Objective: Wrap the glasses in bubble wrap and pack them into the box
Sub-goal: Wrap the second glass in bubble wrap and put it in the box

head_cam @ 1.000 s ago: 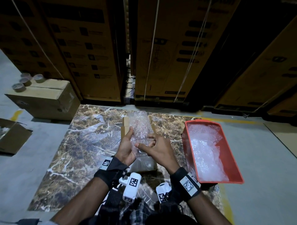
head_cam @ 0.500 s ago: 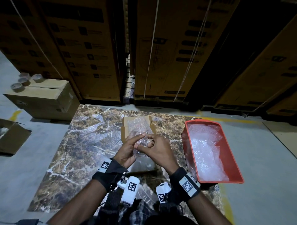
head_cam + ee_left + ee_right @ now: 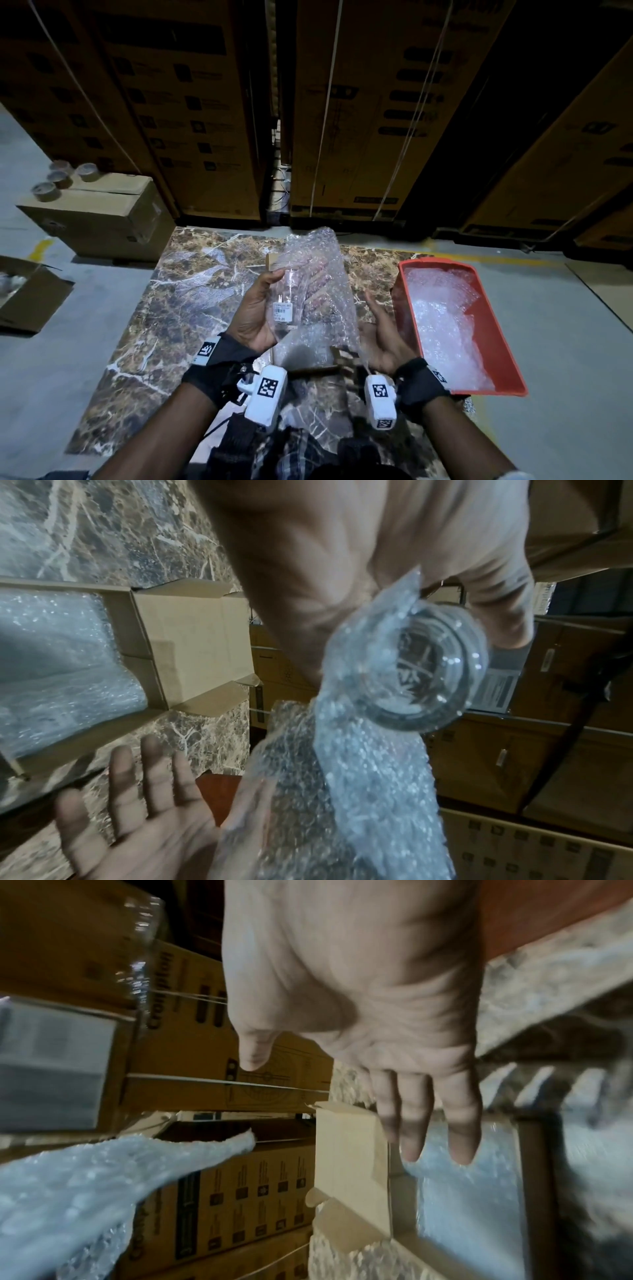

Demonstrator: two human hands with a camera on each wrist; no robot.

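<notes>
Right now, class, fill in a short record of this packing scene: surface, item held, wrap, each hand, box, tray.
surface: marble slab on the floor
item held: clear glass with a label, partly against the bubble wrap
wrap: bubble wrap sheet, loose, not yet closed round the glass
left hand: grips the glass and the wrap
right hand: open, palm facing the wrap, holds nothing
box: cardboard box, flaps open, bubble wrap inside
tray: red tray to the right, holds more bubble wrap
</notes>
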